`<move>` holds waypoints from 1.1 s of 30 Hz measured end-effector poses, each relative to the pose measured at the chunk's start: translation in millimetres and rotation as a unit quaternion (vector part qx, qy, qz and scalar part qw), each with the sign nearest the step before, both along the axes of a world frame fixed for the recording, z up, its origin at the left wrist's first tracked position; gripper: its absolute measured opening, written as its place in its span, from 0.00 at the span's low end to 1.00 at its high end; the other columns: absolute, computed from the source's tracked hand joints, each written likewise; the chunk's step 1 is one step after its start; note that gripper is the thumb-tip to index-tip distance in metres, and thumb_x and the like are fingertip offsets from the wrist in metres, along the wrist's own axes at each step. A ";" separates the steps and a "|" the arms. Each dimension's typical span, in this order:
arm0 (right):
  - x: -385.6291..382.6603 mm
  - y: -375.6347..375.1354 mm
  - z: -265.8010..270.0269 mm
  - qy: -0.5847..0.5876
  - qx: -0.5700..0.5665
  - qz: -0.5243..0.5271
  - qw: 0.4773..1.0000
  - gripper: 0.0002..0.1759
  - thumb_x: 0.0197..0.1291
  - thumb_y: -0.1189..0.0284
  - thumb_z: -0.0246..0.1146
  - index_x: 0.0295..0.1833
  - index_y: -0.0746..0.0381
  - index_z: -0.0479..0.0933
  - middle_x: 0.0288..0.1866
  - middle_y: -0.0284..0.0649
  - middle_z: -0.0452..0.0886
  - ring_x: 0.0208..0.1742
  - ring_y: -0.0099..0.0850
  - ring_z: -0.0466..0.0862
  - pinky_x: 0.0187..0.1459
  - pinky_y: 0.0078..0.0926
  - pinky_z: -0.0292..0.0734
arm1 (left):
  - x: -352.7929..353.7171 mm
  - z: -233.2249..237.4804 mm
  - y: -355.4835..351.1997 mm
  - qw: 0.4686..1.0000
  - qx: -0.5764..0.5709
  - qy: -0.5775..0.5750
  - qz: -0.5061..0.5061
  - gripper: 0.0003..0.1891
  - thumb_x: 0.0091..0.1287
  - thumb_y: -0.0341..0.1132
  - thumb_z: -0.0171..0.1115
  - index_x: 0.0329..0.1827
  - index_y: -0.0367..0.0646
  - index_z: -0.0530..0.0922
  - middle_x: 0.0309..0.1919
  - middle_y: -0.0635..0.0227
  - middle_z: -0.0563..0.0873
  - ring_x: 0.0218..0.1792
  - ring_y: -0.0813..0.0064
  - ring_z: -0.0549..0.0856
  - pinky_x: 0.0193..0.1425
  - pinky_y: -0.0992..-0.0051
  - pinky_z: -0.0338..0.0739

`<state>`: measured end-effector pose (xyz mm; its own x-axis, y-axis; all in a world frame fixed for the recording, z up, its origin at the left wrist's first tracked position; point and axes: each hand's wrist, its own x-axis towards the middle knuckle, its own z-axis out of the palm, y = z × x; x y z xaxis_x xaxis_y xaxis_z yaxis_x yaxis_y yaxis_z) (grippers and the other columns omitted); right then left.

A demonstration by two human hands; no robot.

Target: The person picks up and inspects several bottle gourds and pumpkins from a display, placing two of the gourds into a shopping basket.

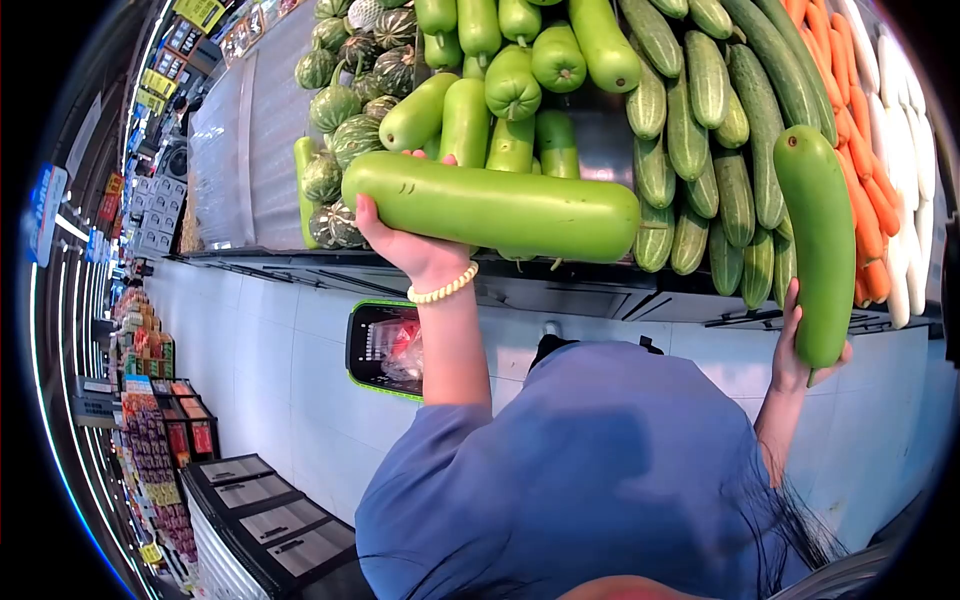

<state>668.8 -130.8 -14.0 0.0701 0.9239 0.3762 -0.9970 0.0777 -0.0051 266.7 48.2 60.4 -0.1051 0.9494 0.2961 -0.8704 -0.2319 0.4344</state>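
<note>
A large, thick green gourd (500,208) lies sideways in my left hand (415,245), with the fingers wrapped round its left part. A yellow coiled band circles that wrist. On the right, my right hand (800,350) grips the lower end of a longer, slightly curved gourd (820,240), held nearly upright in view. Behind the left gourd are more green gourds (465,120) on the display. The right gourd overlaps the edge of the cucumbers (735,190) and the carrots (860,150).
Striped round squashes (335,105) and white radishes (900,160) share the produce stand. A black basket (356,350) with a green rim and plastic bags stands on the floor. Dark cabinets (270,510) and stocked shelves (150,450) are at the left.
</note>
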 end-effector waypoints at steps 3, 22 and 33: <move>-0.7 1.0 -0.3 -0.012 -0.002 0.007 1.000 0.43 0.51 0.74 0.59 0.74 0.58 0.52 0.77 0.43 0.46 0.78 0.48 0.39 0.74 0.45 0.49 | 18.0 3.2 -10.6 0.992 -0.012 0.079 0.094 0.31 0.60 0.56 0.57 0.58 0.41 0.71 0.53 0.63 0.78 0.52 0.53 0.78 0.60 0.54 0.71; -13.1 5.9 -8.9 -0.040 -0.025 0.031 0.998 0.48 0.48 0.68 0.61 0.75 0.59 0.48 0.77 0.52 0.41 0.77 0.56 0.37 0.74 0.49 0.48 | 89.6 -70.1 47.0 0.301 0.633 0.699 0.140 0.22 0.54 0.31 0.60 0.54 0.53 0.72 0.52 0.73 0.76 0.60 0.67 0.74 0.67 0.52 0.66; -47.4 17.5 12.3 -0.217 -0.164 -0.057 0.961 0.55 0.40 0.63 0.64 0.77 0.47 0.45 0.75 0.50 0.50 0.71 0.63 0.54 0.65 0.51 0.66 | 97.9 -92.5 60.6 0.245 0.559 0.768 0.194 0.23 0.58 0.31 0.56 0.58 0.62 0.71 0.62 0.73 0.73 0.66 0.69 0.69 0.69 0.42 0.56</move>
